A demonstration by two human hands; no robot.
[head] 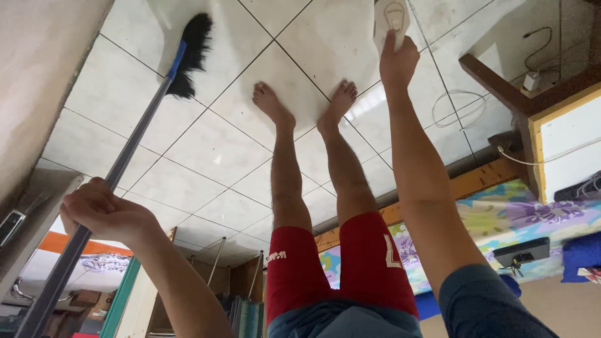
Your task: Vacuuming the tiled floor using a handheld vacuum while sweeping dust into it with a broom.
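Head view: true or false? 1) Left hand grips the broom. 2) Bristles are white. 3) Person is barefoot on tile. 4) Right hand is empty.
1) The left hand grips the broom handle. True.
2) The bristles are white. False: they are black.
3) The person's feet are bare on the tiled floor. True.
4) The right hand is empty. False: its fingers close on a white plastic handle.

Daylit indoor shot, frame upside down, fairly bright.
Soft glare on white tile floor [213,150] near the feet; faint shadows under broom head [191,53]. Wide-angle stretch at edges, forearms look elongated. Mostly sharp, corners slightly soft.
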